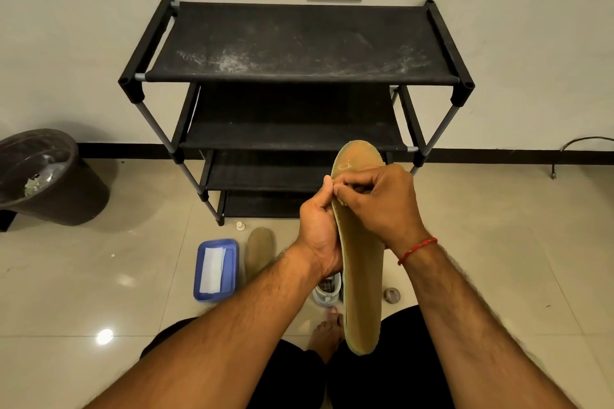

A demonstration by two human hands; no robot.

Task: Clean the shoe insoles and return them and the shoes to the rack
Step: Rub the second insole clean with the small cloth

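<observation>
I hold a long tan insole (362, 279) upright in front of me, toe end up. My left hand (319, 229) grips its left edge near the middle. My right hand (375, 206) curls over the upper part, fingertips pinching at the left rim beside my left thumb. A second tan insole (260, 249) lies flat on the floor below the rack. A white shoe (329, 290) shows partly under my left wrist. The black shoe rack (299, 43) stands against the wall with its shelves bare and the top one dusty.
A blue tray (232, 262) holding a white cloth sits on the tiles left of the floor insole. A dark bin (50, 183) stands at far left. A small white cap (240, 226) and a round metal piece (392, 294) lie on the floor. My bare foot (327, 332) is below.
</observation>
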